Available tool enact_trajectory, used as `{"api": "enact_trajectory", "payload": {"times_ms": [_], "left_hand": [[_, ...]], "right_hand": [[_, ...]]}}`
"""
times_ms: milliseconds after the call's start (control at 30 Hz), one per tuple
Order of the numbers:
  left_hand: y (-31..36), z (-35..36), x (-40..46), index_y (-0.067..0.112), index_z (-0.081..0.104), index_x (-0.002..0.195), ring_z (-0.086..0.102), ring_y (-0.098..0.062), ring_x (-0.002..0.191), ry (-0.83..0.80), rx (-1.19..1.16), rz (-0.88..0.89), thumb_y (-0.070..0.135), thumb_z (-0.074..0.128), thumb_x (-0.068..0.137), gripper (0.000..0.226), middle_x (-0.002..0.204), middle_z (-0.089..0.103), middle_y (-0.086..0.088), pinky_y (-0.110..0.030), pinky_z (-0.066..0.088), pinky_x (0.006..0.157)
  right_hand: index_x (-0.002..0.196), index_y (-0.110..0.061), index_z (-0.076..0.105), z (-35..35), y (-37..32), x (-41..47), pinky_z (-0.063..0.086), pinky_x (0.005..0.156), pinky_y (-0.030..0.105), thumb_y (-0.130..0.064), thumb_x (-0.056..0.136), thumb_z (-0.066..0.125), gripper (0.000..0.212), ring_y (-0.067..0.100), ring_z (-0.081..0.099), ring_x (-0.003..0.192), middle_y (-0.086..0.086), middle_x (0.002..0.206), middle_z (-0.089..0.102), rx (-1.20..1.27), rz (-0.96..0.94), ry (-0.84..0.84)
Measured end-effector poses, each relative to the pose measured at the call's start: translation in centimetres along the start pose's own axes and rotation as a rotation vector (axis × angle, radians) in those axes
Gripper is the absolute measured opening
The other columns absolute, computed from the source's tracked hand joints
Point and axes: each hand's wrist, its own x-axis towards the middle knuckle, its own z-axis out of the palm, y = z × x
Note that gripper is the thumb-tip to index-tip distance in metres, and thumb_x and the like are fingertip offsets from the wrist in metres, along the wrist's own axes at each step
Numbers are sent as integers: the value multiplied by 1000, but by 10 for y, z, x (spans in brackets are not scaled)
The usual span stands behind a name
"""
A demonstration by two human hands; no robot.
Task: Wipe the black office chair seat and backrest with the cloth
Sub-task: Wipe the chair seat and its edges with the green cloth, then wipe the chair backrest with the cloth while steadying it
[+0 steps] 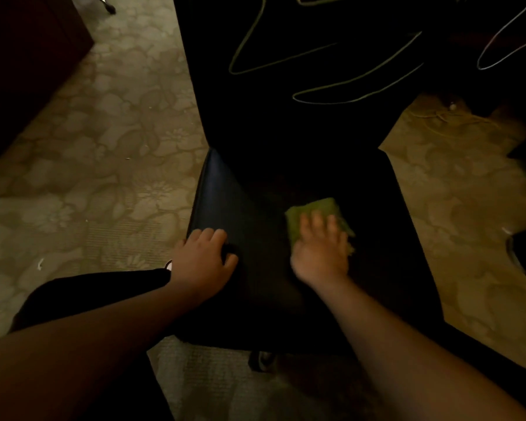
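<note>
- In the head view, the right hand (319, 247) lay flat on the green cloth (316, 217), fingers spread and nearly straight, pressing it to the seat (255, 284) rather than gripping it; that flat press probably served to keep the cloth in full contact with the surface for wiping. The hand was blurred, so finer detail of the fingers could not be made out.
- The cloth sat on the right-hand middle of the seat, its far edge showing beyond the fingertips.
- The left hand (202, 262) rested on the seat's left edge, fingers loosely curved over the surface and holding nothing I could see; likely it steadied the chair, which stands on casters.
- The backrest (286, 86), black with thin looping pale lines, rose beyond the seat, well apart from the cloth, so I judged the seat was the part in hand.
- Around the chair lay patterned carpet (88, 177); a dark piece of furniture (28, 56) stood at the upper left, and one caster (260, 360) showed under the seat's near edge. Nothing lay on the seat in the cloth's path.
</note>
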Motion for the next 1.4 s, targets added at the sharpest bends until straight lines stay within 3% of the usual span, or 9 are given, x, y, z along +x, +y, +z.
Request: {"api": "enact_trajectory", "payload": {"times_ms": [200,367,533,767,900,1000,1067,1300,1400], "left_hand": [[-6,3,-10,27,61,95,66,-23,83,25,94,265,51,45,85,30,89,65,4,-32,39,63],[-19,-19,0,31,48,143,52,-20,125,-39,116,225,56,44,96,53,133,57,4,-39,47,96],[-22,-45,4,27,39,153,38,-22,144,-25,91,141,56,47,96,64,154,44,2,-44,36,113],[-45,-83,-14,26,47,149,44,-21,139,87,104,137,55,47,91,65,150,49,2,-44,43,109],[-65,-111,-36,27,57,139,52,-21,130,175,130,160,56,39,87,62,138,60,4,-43,48,103],[-80,-134,-51,29,66,129,57,-20,122,247,148,210,52,47,89,50,125,67,5,-42,51,96],[-87,-154,-62,28,69,124,60,-19,116,305,138,222,50,46,90,47,120,68,5,-39,51,93],[-100,-235,-82,21,74,122,66,-12,104,627,13,378,37,55,96,35,118,70,4,-28,53,85],[-102,-278,-78,16,73,124,60,-15,116,833,-42,381,34,55,97,37,127,64,-2,-26,49,94]], "right_hand": [[156,-31,25,39,-41,-67,15,121,53,-39,93,29,64,26,10,154,-4,166,22,-61,-392,31],[159,-34,12,31,10,-63,8,124,45,-41,99,21,61,17,1,154,-12,167,10,-97,-423,14],[159,-36,2,19,35,-62,-1,123,41,-43,93,1,67,14,-5,154,-14,167,2,-72,-353,-25],[160,-24,3,14,37,-53,11,124,44,-18,96,45,78,23,1,154,-1,168,6,-9,-141,49],[157,-18,22,2,11,-43,24,120,44,-12,94,45,68,32,20,150,6,163,28,171,-7,84],[151,-24,37,-21,-26,-47,43,101,39,-13,100,42,52,39,51,128,14,142,53,485,-67,59],[147,-27,44,-42,-53,-53,43,89,32,-20,105,41,44,38,59,117,13,129,62,663,-124,51],[140,-29,53,-135,-141,-63,42,76,25,-24,106,41,36,20,64,105,-11,103,59,977,-329,286],[145,-34,41,-184,-175,-70,41,65,9,-26,106,42,40,-9,61,88,-21,101,57,1094,-433,414]]}}
